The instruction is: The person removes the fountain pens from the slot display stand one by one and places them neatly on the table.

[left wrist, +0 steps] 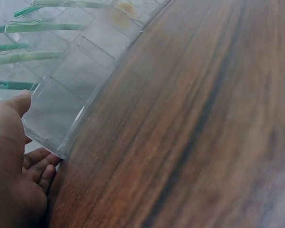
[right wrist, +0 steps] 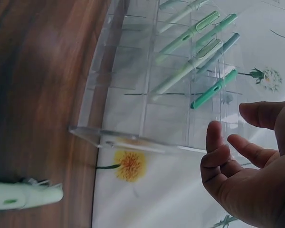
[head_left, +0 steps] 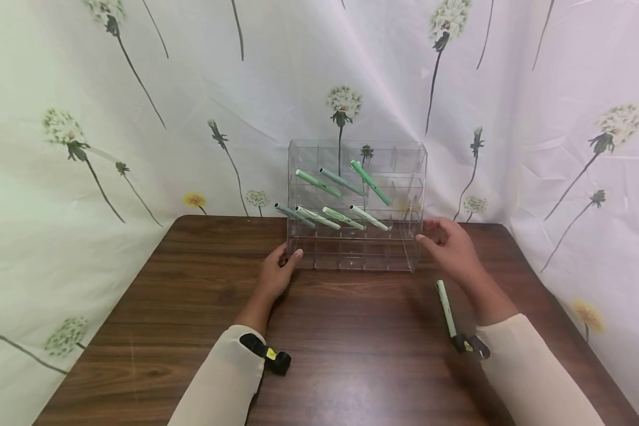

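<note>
A clear acrylic pen rack (head_left: 351, 261) with stepped tiers stands at the back of the table. Three pens lean in an upper tier: a light green pen (head_left: 318, 183), a grey-green pen (head_left: 342, 181) and a bright green pen (head_left: 371, 183). Several pale and grey-green pens (head_left: 344, 218) slant in the tier below. My left hand (head_left: 277, 275) grips the rack's lower left corner, thumb (left wrist: 20, 103) against its side. Beside the right side my right hand (head_left: 455, 251) has its fingers loosely bent and holds nothing. A pale green pen (head_left: 445, 309) lies near my right wrist.
The brown wooden table (head_left: 341, 355) has rounded back corners. A white cloth (head_left: 277, 77) printed with dandelions hangs behind the table and along both sides. A black wrist camera (head_left: 279, 362) is strapped over the left sleeve, another (head_left: 476, 346) over the right.
</note>
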A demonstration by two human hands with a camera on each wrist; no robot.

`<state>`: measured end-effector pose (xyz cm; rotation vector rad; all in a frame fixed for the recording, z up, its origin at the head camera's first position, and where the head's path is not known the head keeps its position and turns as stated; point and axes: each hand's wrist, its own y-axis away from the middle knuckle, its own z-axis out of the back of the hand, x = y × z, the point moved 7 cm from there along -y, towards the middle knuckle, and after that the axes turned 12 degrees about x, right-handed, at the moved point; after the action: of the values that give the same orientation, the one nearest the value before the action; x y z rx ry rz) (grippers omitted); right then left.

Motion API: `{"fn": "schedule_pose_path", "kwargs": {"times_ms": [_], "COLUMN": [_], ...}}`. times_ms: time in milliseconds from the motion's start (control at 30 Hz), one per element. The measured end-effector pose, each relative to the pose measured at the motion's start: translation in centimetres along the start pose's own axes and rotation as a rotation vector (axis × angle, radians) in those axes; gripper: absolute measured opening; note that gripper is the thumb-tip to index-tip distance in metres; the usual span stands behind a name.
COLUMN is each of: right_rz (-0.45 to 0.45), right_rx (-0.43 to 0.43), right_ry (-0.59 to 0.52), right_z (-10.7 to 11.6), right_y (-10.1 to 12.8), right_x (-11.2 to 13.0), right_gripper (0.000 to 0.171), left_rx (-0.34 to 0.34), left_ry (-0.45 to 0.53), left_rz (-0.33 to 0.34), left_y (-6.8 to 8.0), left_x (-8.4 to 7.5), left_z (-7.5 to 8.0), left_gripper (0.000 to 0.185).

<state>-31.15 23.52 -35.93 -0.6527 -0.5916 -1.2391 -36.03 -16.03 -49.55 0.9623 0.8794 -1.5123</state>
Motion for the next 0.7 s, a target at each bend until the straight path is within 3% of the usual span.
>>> {"fn": "schedule_pose_path", "kwargs": {"times_ms": [367, 700], "right_rz": [0.076, 0.098], "right_rx": [0.09, 0.134], "right_ry": [-0.178, -0.236], "right_z": [-1.9, -4.2], "right_y": [-3.3, -5.4], "right_x": [2.6, 3.3], "right_gripper": [0.049, 0.05], "left_rx": [0.005, 0.025], "left_ry": [0.015, -0.006], "left_rz": [0.002, 0.007], "left_y": [0.0, -0.2], "left_x": [0.2, 0.3], "left_z": [0.3, 0.1], "left_gripper": [0.066, 0.071]}}
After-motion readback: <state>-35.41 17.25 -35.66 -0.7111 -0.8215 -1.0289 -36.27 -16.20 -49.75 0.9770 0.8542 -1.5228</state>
